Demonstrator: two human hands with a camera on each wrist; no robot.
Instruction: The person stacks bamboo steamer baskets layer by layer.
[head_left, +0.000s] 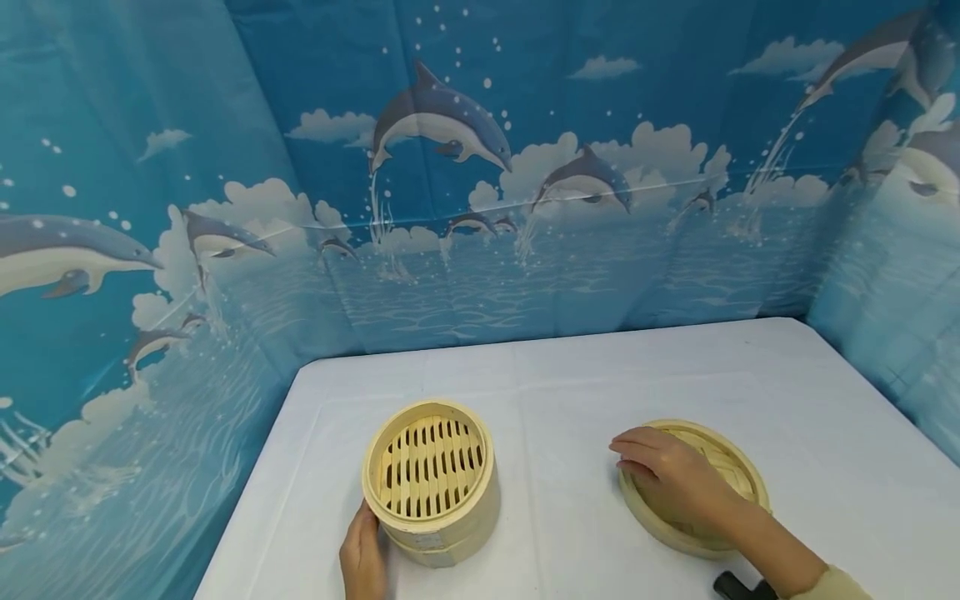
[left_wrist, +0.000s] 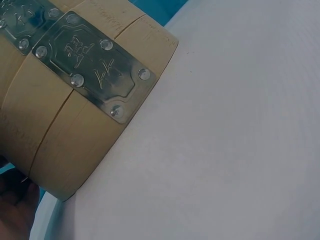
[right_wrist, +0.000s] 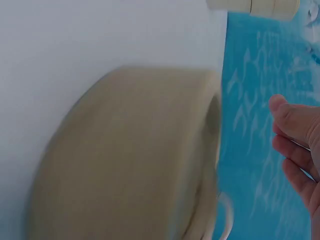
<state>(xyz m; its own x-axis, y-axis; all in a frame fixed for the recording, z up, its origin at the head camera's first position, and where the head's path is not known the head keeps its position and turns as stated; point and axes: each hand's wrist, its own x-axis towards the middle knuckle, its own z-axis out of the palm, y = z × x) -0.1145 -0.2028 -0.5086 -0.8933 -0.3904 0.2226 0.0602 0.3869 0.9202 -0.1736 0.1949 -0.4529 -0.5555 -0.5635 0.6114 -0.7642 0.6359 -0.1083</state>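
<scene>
A round bamboo steamer (head_left: pixel 431 467) stands on the white table, its slatted floor showing from above. Two riveted metal plates (left_wrist: pixel 95 65) cover seams on its side in the left wrist view. My left hand (head_left: pixel 363 554) rests against the steamer's near left side, fingers lying along the wall; in the left wrist view only part of it shows, dark at the lower left. Over the round bamboo lid (head_left: pixel 738 475), to the right, hovers my right hand (head_left: pixel 675 471), fingers loosely bent. The right wrist view shows nothing between thumb and fingers, beside the lid's rim.
A white cloth (head_left: pixel 555 533) covers the table, which ends at a back edge behind the steamer and lid. Blue sheets (head_left: pixel 600 275) printed with dolphins hang around it. Near my right wrist, a black object (head_left: pixel 742 586) shows at the bottom edge.
</scene>
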